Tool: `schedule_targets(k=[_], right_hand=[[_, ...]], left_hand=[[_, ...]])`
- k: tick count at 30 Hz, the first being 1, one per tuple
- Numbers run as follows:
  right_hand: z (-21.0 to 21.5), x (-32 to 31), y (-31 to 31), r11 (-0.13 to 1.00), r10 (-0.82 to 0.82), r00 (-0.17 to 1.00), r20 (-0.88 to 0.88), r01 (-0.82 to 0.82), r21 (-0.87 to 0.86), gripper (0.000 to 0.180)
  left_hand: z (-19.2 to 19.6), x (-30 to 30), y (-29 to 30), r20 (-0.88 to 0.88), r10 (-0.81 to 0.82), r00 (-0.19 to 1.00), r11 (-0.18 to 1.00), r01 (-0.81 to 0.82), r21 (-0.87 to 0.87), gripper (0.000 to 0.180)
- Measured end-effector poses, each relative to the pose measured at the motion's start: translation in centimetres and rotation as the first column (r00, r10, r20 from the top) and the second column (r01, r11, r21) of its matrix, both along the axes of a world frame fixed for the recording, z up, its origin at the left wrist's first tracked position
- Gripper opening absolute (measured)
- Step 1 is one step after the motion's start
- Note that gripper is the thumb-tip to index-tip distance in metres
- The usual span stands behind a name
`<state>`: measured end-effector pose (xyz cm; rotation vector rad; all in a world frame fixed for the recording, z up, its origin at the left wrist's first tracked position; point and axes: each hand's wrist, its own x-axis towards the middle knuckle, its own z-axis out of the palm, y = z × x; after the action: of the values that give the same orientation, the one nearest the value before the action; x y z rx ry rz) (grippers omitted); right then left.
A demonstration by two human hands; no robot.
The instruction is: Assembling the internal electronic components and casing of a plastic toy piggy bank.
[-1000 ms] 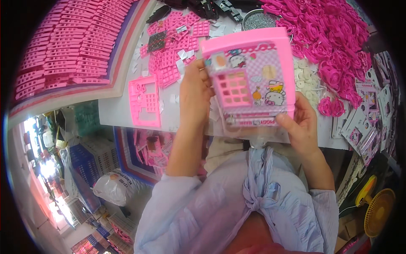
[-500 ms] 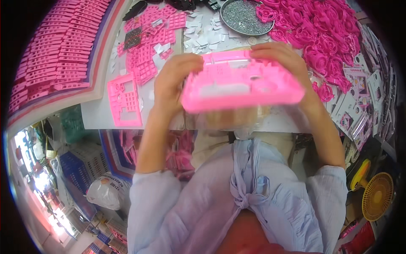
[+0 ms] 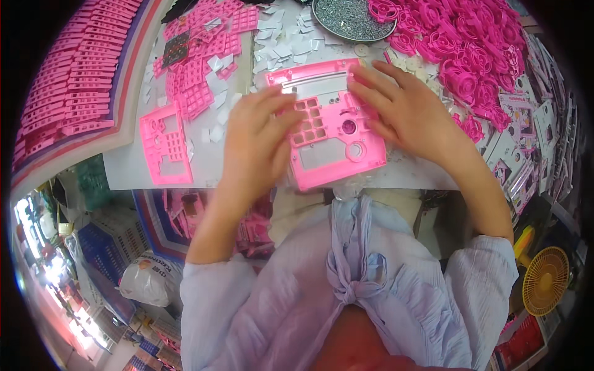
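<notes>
A pink plastic casing [image 3: 338, 137] with a keypad grid, round holes and a clear window lies face-down in front of me, its near edge by the table's front edge. My left hand [image 3: 258, 137] holds its left side, fingers bent over the rim beside the grid. On the opposite side, my right hand [image 3: 405, 110] grips the upper right edge, with its fingers somewhat apart. The undersides of both hands are hidden. A second pink casing frame [image 3: 166, 143] rests to the left, near my left hand.
Pink keypad pieces [image 3: 197, 80] and white paper squares [image 3: 286, 40] lie at the back left. A round tray of small screws [image 3: 354, 21] stands behind. Bright pink rings [image 3: 461, 46] pile up at right, beside printed sheets [image 3: 516, 154]. Stacked pink parts [image 3: 80, 80] fill the far left.
The casing, previously raised and tilted in both hands, has come down and turned so its inner side faces up. My hands have moved with it, and the right fingers have spread more.
</notes>
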<state>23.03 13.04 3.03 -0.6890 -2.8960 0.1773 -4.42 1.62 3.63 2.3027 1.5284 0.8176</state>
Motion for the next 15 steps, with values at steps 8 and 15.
schedule_targets(k=[8,15], right_hand=[[0.1,1.7,0.8,0.96,-0.205,0.919,-0.338,0.122,-0.252,0.038],[0.1,5.2,-2.8,0.837,-0.427,0.903,-0.046,0.375,-0.399,0.019]], left_hand=[[0.1,2.7,-0.1,-0.261,-0.128,0.957,0.98,0.082,-0.179,0.043],[-0.4,2.4,0.2,-0.214,-0.161,0.963,0.976,0.124,-0.179,0.044]])
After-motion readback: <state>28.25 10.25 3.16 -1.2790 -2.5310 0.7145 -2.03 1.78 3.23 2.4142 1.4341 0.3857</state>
